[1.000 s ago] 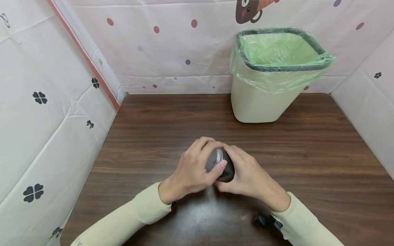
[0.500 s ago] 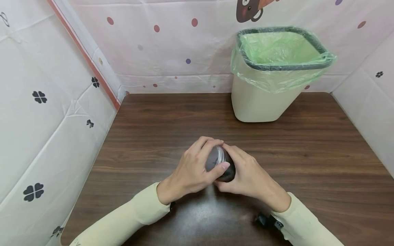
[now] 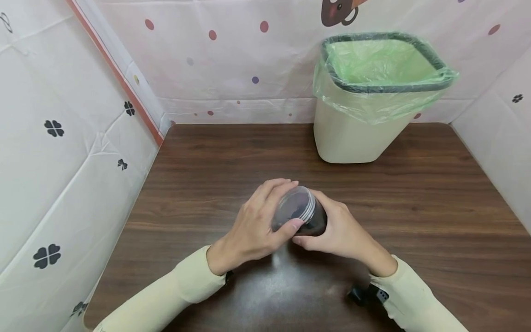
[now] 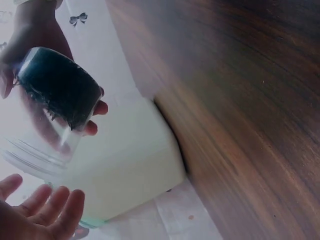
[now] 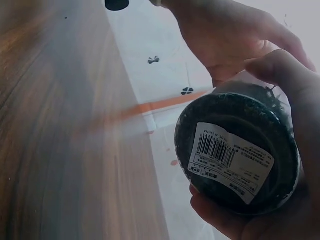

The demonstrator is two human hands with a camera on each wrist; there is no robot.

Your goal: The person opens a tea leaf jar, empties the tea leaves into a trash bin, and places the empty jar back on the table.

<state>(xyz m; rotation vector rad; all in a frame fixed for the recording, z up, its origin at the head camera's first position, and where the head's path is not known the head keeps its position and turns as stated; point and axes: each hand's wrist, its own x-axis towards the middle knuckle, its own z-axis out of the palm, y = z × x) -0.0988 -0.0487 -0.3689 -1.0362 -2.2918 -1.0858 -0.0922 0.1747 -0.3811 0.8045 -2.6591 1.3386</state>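
Between the hands is a clear jar (image 3: 315,221) with ridged rings near its top and dark contents settled toward its base. It is tilted, its top toward the left hand. My right hand (image 3: 344,230) grips the jar body from the right. My left hand (image 3: 255,226) curves round the top end, thumb along the ridged rings and fingers on the far side. In the left wrist view, its fingertips (image 4: 70,210) are right at the ringed end of the jar (image 4: 60,90). A white barcode label (image 5: 230,162) covers part of the jar's base in the right wrist view.
A cream waste bin (image 3: 348,133) with a green liner (image 3: 381,60) stands at the back right of the brown wooden table (image 3: 215,161). White patterned sheets (image 3: 207,60) hang behind and beside the table. A black device (image 3: 369,295) is at the right wrist.
Both hands have shifted slightly with the jar, the right hand to the right. The left hand has drawn back a little, and more of the jar's top and rings now show.
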